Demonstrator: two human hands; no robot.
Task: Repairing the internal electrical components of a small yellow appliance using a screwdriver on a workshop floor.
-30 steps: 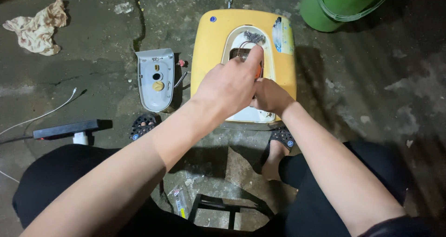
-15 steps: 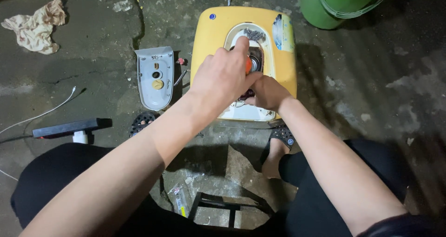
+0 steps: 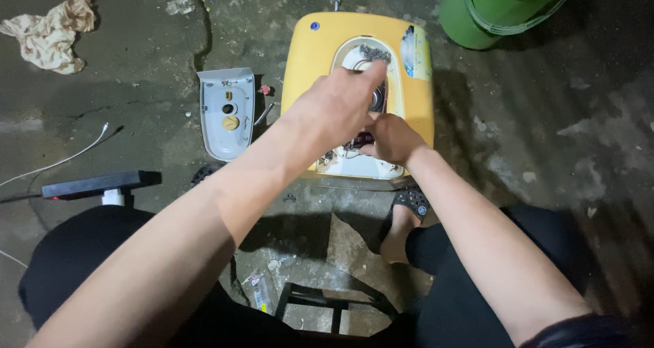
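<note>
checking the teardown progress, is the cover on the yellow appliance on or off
Off. The grey cover lies inside-up on the floor left of the yellow appliance, whose oval opening is exposed where both hands work.

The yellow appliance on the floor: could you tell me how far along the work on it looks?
Done: the grey cover is off and lies on the floor beside the yellow appliance, leaving its oval opening exposed. In hand: the left hand and right hand both reach into that opening, among the parts inside. Left: the cover is not yet refitted; whatever else remains is hidden by the hands.
</note>
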